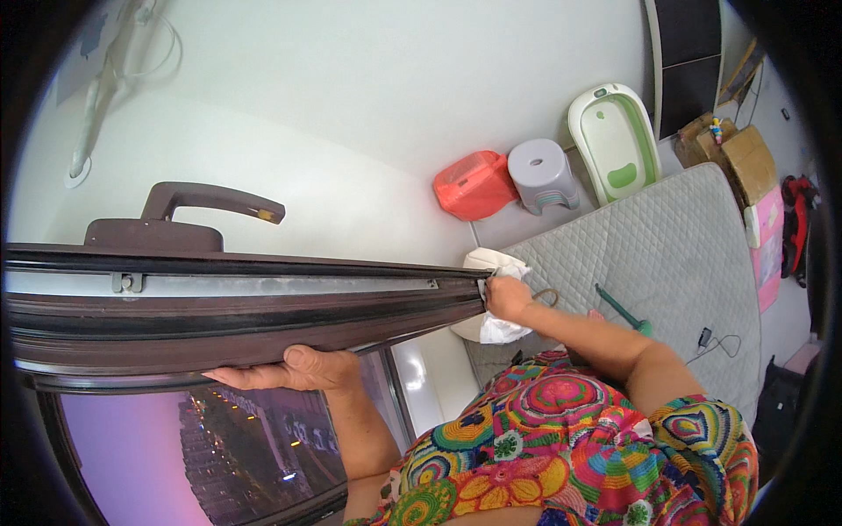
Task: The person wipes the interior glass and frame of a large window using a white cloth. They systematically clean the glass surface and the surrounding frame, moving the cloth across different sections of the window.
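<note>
A dark brown window sash stands swung open, its grooved edge facing me and running away to the right. My left hand grips the sash's near side, the thumb lying against the frame and the fingers stretched along it. At the sash's far end, my right hand presses a crumpled white cloth or tissue against the edge. Its fingertips are partly hidden by the cloth. On the sash's other face sits a brown window handle with a worn patch near its tip. A metal locking piece shows in the groove.
Below lies a grey quilted mattress bearing a green stick-like object and a black adapter with a cable. Along the wall stand a red container, a grey stool and a green-white baby bathtub. Cardboard boxes stand beyond.
</note>
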The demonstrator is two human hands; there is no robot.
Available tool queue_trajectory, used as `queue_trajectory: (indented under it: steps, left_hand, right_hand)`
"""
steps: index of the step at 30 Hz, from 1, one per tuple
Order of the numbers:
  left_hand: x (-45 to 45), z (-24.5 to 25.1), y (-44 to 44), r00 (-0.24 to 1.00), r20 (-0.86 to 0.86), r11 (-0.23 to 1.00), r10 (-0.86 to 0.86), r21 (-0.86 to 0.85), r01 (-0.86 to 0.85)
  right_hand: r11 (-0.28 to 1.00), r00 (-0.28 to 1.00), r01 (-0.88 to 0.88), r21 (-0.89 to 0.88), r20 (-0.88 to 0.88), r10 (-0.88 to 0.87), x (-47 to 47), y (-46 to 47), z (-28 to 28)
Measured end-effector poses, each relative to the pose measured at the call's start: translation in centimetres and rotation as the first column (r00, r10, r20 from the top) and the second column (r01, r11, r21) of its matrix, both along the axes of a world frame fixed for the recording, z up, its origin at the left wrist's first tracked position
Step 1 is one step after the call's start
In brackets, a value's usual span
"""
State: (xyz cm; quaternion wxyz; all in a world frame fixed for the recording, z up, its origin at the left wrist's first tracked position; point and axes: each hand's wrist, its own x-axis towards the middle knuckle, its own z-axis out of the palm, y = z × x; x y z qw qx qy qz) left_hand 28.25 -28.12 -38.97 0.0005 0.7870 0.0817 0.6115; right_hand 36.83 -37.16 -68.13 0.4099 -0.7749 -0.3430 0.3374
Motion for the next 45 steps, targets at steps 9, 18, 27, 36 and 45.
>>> queue_trajectory:
  steps: [9, 18, 27, 36, 45]
  left_hand:
    - [-0.4, -0.3, 0.3, 0.996, 0.006, 0.995, 0.089, 0.039, -0.089]
    - [-1.0, -0.2, 0.3, 0.994, -0.059, 0.995, 0.09, 0.05, -0.087]
    - [-1.2, 0.0, 0.7, 0.991, -0.084, 0.988, 0.106, 0.119, -0.095]
    - [-0.2, 0.8, 0.0, 0.984, -0.109, 0.982, 0.138, 0.146, -0.121]
    - [-0.8, 1.0, -0.2, 0.952, -0.13, 0.942, 0.276, 0.235, -0.241]
  right_hand:
    - [0.959, 0.997, -0.042, 0.279, -0.049, 0.058, 1.4, -0.6, 0.3]
    - [0.953, 0.998, 0.024, 0.302, -0.055, -0.007, 0.3, -1.5, -0.6]
    - [0.927, 0.481, 0.373, 0.024, -0.86, -0.171, 0.3, -1.0, -1.5]
    - [0.861, 0.6, 0.471, 0.19, -0.785, -0.154, -0.8, 0.0, 4.9]
    - [0.819, 0.689, 0.347, 0.457, -0.717, 0.108, 0.2, -1.6, 12.4]
